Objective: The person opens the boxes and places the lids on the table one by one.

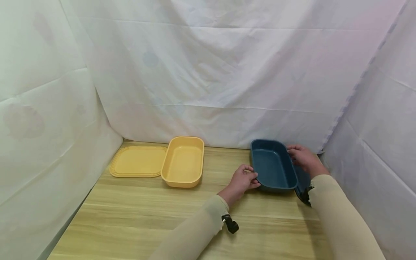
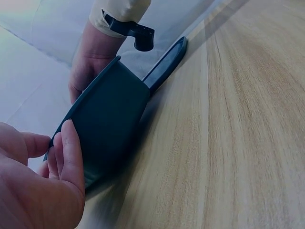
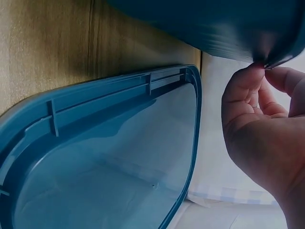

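Note:
A dark blue rectangular container without a lid on it stands at the right of the table. My left hand pinches its near-left rim, thumb over the edge and fingers against the outer wall in the left wrist view. At the far-right side my right hand pinches the rim between thumb and finger, as the right wrist view shows. Under and beside my right forearm lies a blue lid, partly hidden by the arm and the container in the head view.
Left of centre stands a yellow container, open at the top. A flat yellow lid lies against its left side. White cloth hangs behind the wooden table and along both sides.

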`<state>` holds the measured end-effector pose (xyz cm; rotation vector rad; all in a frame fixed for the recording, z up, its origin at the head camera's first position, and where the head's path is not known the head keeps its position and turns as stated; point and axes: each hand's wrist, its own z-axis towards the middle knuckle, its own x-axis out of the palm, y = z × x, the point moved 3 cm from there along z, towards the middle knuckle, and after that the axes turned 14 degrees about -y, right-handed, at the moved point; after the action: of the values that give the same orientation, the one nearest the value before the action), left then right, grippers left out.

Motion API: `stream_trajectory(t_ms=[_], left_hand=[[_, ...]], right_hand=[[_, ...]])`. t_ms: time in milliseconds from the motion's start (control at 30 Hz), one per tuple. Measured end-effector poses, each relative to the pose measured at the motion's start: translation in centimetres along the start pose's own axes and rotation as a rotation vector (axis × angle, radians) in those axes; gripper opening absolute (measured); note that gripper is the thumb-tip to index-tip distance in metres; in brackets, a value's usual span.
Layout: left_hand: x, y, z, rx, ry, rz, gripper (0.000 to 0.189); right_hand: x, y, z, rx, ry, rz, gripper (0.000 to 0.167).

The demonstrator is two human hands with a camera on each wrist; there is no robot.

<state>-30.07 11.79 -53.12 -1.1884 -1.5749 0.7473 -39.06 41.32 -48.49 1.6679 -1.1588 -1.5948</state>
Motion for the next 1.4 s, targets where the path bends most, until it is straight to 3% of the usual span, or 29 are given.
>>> stream_trajectory(t_ms=[400,1200,1400], left_hand=[[-0.1,0.7,0.1,-0.015,-0.019,0.011,0.012],[-0.4,0.5,0.3,-0.032,-0.027,0.018,0.01],[-0.4,0.1,0.2,-0.011,-0.076,0.047,0.009]], right_hand=[[0.6,-1.0,-0.3,0.025,-0.019,-0.019,0.055],[1.4,-2.0,-0.1,0.074,-0.047,0.008,0.062],[1.1,-1.8,0.1,0.098,-0.057,0.015,0.075]])
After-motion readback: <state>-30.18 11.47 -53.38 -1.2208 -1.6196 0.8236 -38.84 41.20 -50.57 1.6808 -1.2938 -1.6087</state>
